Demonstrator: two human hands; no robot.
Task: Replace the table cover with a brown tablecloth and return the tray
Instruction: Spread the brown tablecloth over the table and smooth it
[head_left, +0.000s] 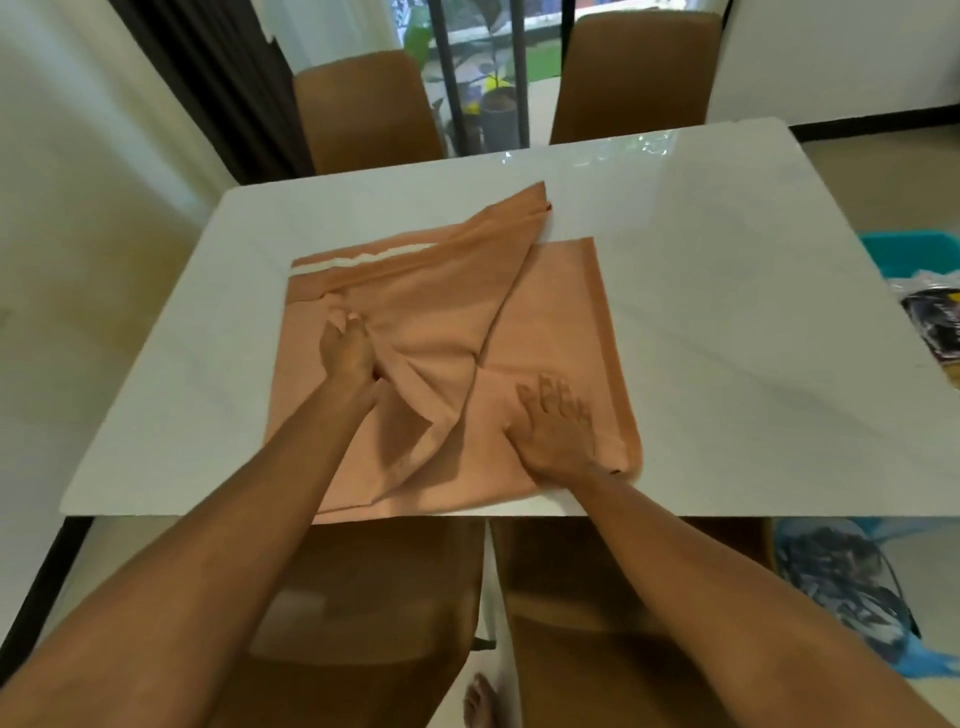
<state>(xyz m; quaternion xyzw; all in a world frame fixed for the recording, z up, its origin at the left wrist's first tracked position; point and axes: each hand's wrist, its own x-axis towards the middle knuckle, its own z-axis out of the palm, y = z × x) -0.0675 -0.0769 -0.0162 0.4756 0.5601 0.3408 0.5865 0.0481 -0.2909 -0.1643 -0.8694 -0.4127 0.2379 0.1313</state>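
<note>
We clamp our left grip (345, 351) on a fold of the brown tablecloth (550, 312), our right grip (558, 426) splayed flat on it.

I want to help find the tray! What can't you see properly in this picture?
Tray: not anywhere in the head view.
Blue thing: head view, cut off by the right edge, partly behind the table.
Left hand: head view, fingertips tucked into a fold of the tablecloth.
Dark packet: head view, blurred, cut by the right edge.
</note>
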